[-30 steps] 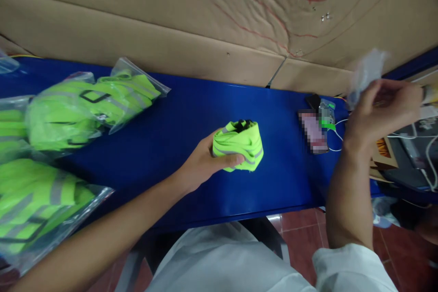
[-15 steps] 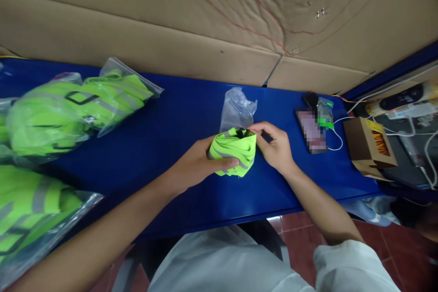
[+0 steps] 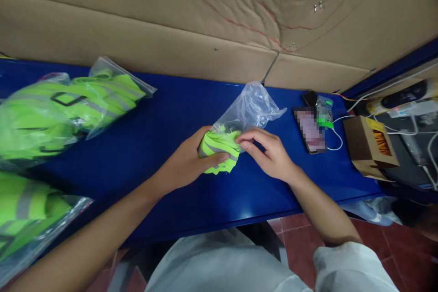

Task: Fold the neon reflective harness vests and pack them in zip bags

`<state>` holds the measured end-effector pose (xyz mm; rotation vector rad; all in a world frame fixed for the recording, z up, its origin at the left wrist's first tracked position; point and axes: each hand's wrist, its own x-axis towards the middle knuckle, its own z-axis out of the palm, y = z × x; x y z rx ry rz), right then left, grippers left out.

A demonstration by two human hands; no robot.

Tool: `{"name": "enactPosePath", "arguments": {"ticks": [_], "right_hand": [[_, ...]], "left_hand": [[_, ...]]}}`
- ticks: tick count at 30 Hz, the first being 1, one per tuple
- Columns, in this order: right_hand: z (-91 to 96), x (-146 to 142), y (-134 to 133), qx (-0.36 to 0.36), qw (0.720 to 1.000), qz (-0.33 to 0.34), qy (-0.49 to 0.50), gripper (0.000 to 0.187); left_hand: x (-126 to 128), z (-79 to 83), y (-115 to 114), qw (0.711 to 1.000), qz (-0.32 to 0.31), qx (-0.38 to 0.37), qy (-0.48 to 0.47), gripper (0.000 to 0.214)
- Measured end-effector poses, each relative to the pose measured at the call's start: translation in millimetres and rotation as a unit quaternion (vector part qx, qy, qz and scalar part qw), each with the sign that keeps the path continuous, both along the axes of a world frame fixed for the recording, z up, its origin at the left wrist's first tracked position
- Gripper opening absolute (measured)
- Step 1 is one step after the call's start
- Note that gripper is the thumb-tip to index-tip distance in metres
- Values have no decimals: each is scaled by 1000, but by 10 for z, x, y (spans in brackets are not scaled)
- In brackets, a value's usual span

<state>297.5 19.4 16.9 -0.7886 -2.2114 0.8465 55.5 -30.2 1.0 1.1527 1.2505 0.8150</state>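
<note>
1. I have the left hand (image 3: 190,159) wrapped around a compact, folded bundle of neon yellow-green fabric with grey stripes (image 3: 219,149), thumb pressed across its near face.
2. The bundle sits near the middle of my view, over a glossy blue table (image 3: 287,191) (I can't tell from this angle whether its underside touches the surface).
3. I see the right hand (image 3: 273,157) at the bundle's right edge, thumb and forefinger pinched together on the rim of a clear, crinkled plastic bag (image 3: 251,105).
4. The bag stretches away beyond both hands, its film meeting the bundle's far end; how much fabric lies inside, I can't make out.
5. On my left, well apart from the hands, I have neon yellow-green pieces in clear plastic packets along the back (image 3: 109,93), and a larger clear packet of the same colours (image 3: 34,203) nearer the front.
6. To the right of the right hand I see a dark-edged phone with a blurred-out screen (image 3: 310,132), then an open-windowed brown cardboard box (image 3: 362,139).
7. Behind everything stands a tan cardboard-like panel (image 3: 137,18).
</note>
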Motion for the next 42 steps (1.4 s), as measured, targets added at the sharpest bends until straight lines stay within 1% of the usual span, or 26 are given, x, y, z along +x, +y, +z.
{"name": "enactPosePath", "arguments": {"ticks": [1,2,3,4,5,6,7,9,11,13,15,17,19,22,25,27,28,30,32,34,37,42], "right_hand": [[40,111,75,29,999,-20,-34,17],[82,262,169,71,992,-70,-73,22],[121,449,277,103,975,-171,-101,27],[152,665,394,115,941,-288,-133,32],[172,898,511,104,897,-388,-185,39],[177,1133,623,71,845,-465,-253,44],[167,1358,723,43,816,-503,-281,45],[105,1734,876,6,787,-537,-304,40],[7,1990,971,-27,770,-560,-306,34],[-94,2145,1030,-49,762,-575,-292,36],[-171,2245,1081,-59,763,-588,-263,35],[-215,2329,1146,-65,763,-603,-221,32],[-228,2408,1236,-69,753,-631,-171,31],[-206,2497,1380,-42,719,-687,-101,32],[-171,2489,1446,37,691,-719,-74,39],[-177,2413,1417,89,692,-711,-90,42],[-195,2358,1386,106,702,-696,-107,40],[-255,2228,1309,124,734,-651,-149,29],[-324,2105,1244,122,767,-601,-189,16],[-374,2015,1213,112,786,-567,-219,12],[-393,1959,1224,99,794,-548,-244,15],[-376,1971,1286,94,793,-545,-255,16]], "left_hand": [[0,-11,1,1000,5,-2,3,68],[-2,-20,2,1000,12,-5,4,69],[-4,-27,4,1000,17,-9,4,70],[-5,-31,4,1000,20,-12,4,71],[-7,-32,5,1000,20,-15,5,71],[-7,-30,4,1000,19,-15,6,70],[-7,-27,3,1000,15,-15,6,70],[-3,-17,2,1000,8,-15,4,69],[2,-8,1,1000,4,-11,5,69],[7,1,1,1000,7,-8,8,68],[10,5,2,1000,10,-6,9,68],[12,3,5,1000,15,-4,11,68],[11,-8,9,1000,13,-1,14,68],[7,-28,13,1000,9,1,14,68],[1,-36,11,1000,4,1,6,68],[-2,-34,7,1000,2,2,2,68],[-3,-33,5,1000,1,3,4,68],[-5,-35,2,1000,2,8,11,69],[-6,-41,1,1000,2,11,16,70],[-4,-50,0,1000,0,12,15,71],[-1,-53,-3,1000,0,12,14,73],[4,-37,-7,1000,-4,11,8,72]]}}
